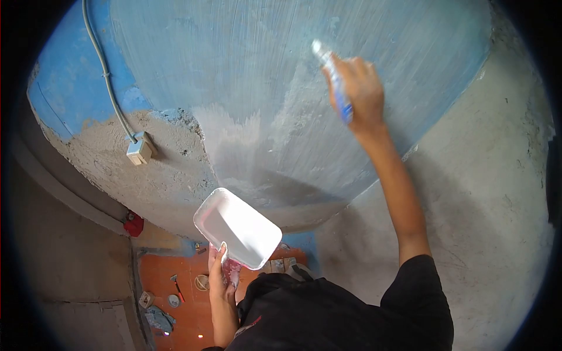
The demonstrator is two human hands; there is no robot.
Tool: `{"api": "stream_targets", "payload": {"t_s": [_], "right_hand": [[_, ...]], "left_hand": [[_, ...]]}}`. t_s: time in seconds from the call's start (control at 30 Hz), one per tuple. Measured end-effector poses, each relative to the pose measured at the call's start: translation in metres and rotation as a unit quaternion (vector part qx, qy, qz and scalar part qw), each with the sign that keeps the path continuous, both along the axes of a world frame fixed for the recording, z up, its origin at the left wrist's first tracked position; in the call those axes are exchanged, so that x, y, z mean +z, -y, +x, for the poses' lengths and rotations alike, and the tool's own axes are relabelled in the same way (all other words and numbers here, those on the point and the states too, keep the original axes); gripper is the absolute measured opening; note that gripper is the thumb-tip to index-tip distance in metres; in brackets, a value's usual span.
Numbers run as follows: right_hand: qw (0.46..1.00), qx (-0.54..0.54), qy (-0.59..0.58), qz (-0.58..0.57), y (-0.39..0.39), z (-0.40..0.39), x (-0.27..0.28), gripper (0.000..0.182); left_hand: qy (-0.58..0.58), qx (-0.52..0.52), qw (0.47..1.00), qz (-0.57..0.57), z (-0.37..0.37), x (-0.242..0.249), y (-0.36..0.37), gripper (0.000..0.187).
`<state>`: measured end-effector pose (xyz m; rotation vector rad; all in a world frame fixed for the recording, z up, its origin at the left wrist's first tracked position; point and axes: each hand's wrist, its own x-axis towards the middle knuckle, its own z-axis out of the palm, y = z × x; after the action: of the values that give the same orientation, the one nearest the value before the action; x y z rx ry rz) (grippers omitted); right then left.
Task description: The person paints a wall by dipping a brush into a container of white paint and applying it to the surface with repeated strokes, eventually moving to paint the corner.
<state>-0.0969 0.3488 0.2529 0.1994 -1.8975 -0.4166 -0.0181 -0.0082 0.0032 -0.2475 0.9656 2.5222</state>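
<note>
my right hand [358, 88] gripped a paintbrush [335, 82] by its blue and white handle against a wall [234, 64] streaked with pale paint over blue. my left hand [222, 275] held a white tub [240, 228] tilted below, its thumb over the rim. a cable [105, 73] ran down the wall at left to a small box [140, 149], and a hammer [177, 288] lay on the orange floor [193, 316].

brush [335, 79]: 1 | white tray [243, 225]: 1 | wall box [139, 150]: 1 | cable [104, 64]: 1 | red-handled tool [178, 288]: 1
</note>
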Motion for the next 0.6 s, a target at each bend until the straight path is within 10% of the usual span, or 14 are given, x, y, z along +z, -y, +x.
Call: {"api": "stream_targets", "payload": {"t_s": [0.23, 0.6], "right_hand": [[0.982, 0.013, 0.190, 0.017, 0.013, -0.004, -0.158, 0.028], [0.997, -0.012, -0.006, -0.075, -0.001, -0.001, -0.028, 0.027]], "left_hand": [[-0.021, -0.017, 1.000, -0.007, -0.001, -0.008, 0.003, 0.060], [-0.024, -0.026, 0.999, -0.038, -0.001, -0.012, 0.003, 0.061]]}}
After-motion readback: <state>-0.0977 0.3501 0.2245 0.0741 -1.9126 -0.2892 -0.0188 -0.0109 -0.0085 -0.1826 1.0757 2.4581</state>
